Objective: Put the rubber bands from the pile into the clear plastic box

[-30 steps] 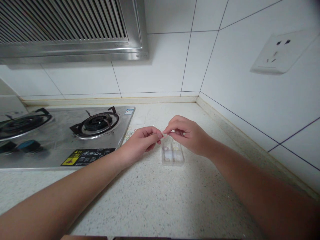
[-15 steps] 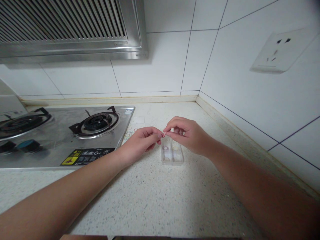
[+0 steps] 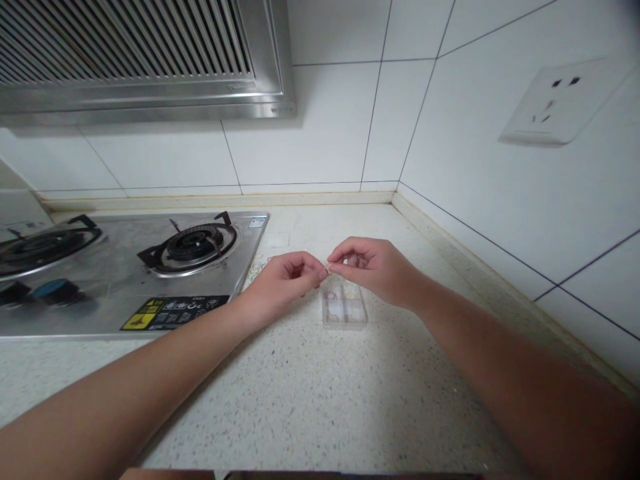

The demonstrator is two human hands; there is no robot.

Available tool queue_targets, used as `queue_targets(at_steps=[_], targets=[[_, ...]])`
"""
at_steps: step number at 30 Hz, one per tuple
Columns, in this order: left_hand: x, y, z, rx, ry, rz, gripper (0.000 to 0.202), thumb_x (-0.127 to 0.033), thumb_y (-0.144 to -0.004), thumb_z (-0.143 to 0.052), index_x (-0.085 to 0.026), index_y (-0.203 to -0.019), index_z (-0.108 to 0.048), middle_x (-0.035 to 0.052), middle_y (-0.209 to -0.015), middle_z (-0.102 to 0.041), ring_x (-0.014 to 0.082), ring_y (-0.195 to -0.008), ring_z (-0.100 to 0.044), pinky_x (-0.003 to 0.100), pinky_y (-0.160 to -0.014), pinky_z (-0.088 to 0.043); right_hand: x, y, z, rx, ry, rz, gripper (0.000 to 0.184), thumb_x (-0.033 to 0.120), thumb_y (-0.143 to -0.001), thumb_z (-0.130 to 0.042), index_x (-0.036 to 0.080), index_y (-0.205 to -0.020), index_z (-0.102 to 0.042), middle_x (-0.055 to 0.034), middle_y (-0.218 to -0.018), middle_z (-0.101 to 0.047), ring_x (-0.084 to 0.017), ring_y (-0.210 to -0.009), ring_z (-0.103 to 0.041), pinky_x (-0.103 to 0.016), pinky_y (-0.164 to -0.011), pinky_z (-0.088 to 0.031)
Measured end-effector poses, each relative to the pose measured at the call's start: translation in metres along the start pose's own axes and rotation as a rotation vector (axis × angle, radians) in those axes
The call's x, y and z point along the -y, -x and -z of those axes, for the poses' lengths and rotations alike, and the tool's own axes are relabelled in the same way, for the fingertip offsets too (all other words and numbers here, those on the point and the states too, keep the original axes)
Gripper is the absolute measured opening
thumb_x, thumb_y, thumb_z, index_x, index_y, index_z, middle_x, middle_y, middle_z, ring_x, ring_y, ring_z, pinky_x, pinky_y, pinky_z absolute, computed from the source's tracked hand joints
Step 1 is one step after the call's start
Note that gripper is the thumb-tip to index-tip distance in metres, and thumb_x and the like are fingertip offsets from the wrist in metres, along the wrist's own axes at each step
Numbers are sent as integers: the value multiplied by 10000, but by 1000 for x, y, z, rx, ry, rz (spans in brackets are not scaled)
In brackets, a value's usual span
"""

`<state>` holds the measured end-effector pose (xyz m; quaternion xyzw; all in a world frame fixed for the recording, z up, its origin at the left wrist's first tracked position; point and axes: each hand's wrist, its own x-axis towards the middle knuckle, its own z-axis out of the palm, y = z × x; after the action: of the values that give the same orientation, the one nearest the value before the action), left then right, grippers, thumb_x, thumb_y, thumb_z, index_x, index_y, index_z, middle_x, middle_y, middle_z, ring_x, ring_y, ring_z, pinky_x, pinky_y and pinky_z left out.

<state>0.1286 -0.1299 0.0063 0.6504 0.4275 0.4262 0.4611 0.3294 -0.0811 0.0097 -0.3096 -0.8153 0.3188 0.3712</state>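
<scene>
Above the counter, my left hand (image 3: 287, 277) and my right hand (image 3: 375, 268) meet fingertip to fingertip. Both are closed in a pinch on a tiny thin band (image 3: 327, 268), which looks like a small rubber band; the fingers hide most of it. Just below them stands a clear plastic compartment box (image 3: 345, 326) with small ring-shaped bands in some of its compartments. My right hand partly covers its far side. Several loose coloured rubber bands (image 3: 257, 267) lie on the counter behind my left hand, partly hidden by it.
A steel gas cooktop (image 3: 115, 280) with black burners lies to the left, under a range hood (image 3: 150, 100). Speckled counter (image 3: 300, 400) stretches in front. Tiled walls meet at the back right corner, with a socket (image 3: 560, 103) on the right wall.
My right hand has dipped very slightly, and the fingertips have shifted a little around the band. The pinkish piece that showed between them is now less visible. The box has not moved.
</scene>
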Motion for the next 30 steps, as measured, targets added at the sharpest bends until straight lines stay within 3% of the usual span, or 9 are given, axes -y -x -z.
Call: queue_targets(at_steps=[9, 20, 30], targets=[[2, -1, 1, -32, -36, 4, 251, -376, -847, -642, -126, -834, -620, -12, -677, -547, 63, -553, -410, 192, -501, -307, -1, 0, 2, 50, 3, -24, 237, 396, -871, -617, 171, -915, -675, -21, -732, -606, -113, -614, -482, -253, -542, -367], [2, -1, 1, -37, -107, -6, 223, -349, -862, -597, -130, -829, -623, -5, -705, -567, 79, -588, -432, 213, -546, -325, -3, -1, 3, 68, 40, -33, 219, 375, -869, -602, 165, -855, -662, 8, -663, -554, -106, -598, -448, -254, -536, -345], [15, -6, 7, -104, -256, -19, 214, -321, -908, -520, -147, -852, -632, 4, -772, -622, 92, -600, -445, 230, -567, -322, -4, 2, 3, 277, 465, -52, 191, 378, -822, -637, 198, -806, -697, 2, -708, -659, -104, -617, -533, -255, -576, -330]])
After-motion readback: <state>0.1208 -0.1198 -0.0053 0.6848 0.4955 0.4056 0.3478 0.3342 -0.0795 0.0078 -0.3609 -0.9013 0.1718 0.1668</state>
